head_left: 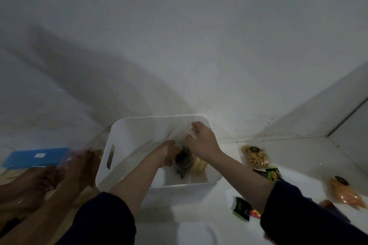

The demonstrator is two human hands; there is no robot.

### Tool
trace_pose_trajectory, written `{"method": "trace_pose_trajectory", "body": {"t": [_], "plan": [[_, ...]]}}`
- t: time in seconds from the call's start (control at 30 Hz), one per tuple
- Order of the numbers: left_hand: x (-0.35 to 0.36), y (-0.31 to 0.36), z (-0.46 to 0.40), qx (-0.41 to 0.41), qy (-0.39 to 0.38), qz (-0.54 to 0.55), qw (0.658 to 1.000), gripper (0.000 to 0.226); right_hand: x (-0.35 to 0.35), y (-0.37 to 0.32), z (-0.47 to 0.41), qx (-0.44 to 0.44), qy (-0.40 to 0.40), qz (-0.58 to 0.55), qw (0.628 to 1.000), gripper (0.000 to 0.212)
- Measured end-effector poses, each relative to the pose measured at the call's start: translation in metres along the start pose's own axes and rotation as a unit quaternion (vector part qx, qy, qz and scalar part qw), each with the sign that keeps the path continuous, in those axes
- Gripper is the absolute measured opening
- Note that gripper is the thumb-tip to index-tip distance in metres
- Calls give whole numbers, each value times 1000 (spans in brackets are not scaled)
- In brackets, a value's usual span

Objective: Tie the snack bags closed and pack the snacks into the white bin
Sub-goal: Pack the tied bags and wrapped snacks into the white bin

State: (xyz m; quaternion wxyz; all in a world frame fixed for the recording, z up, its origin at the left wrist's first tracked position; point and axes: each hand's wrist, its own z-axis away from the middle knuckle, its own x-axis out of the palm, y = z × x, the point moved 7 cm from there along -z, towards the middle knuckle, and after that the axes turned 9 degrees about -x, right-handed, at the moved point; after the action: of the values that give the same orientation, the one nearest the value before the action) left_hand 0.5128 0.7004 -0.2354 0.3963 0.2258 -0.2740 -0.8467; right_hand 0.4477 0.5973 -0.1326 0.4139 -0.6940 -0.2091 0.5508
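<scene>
Both hands are down inside the white bin [127, 135], which sits on the white table [298, 165] against the wall. The left hand [169, 152] has its grip curled tight around the neck of a clear snack bag [184, 162] holding something dark, deep in the bin. The right hand [201, 139] pinches the bag's loose white plastic top just above, fingers bunched on it. A second bag of pale yellow snacks [198, 165] lies in the bin beside the dark one.

Out on the table to the right are a clear pouch of golden nuggets [254, 157] with a round dark label, an orange pouch [346, 193] with the same kind of label, and small green-and-black packets [241, 208]. The printing on all of them is too blurred to read. A blue box [35, 158] with a white sticker lies far left.
</scene>
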Motion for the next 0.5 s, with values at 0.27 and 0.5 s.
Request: {"method": "trace_pose_trajectory", "body": {"t": [0.27,0.5], "plan": [[10,42,86,135,120,-47,982,54,-69,-13,55,-48,81,9,996,48],[83,73,151,247,160,-43,955,42,-155,41,107,3,134,-11,991,43]]}}
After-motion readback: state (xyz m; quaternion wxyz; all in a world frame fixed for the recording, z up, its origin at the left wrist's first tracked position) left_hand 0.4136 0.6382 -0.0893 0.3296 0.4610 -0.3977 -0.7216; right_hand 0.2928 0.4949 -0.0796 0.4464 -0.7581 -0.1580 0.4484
